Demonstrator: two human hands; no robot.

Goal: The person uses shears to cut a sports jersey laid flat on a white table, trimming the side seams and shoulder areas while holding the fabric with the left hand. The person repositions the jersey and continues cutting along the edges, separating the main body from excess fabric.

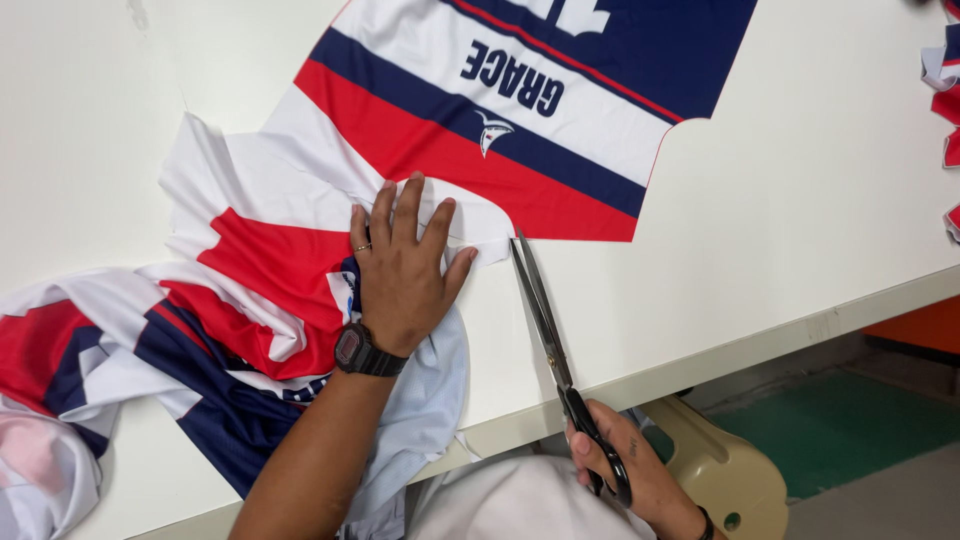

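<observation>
Left hand [400,265] lies flat, fingers spread, pinning the red, white and navy printed fabric [480,120] to the white tabletop [800,200] so it stays taut. Right hand [625,470] grips scissors [545,320], blades parted at the cloth's edge just beside the thumb.

Printed fabric [300,250] in red, white and navy stripes lies flat and partly bunched toward eight o'clock. Long steel scissors [545,320] lie at five o'clock, blades slightly parted, tips pointing to twelve, touching the fabric's white edge.
</observation>
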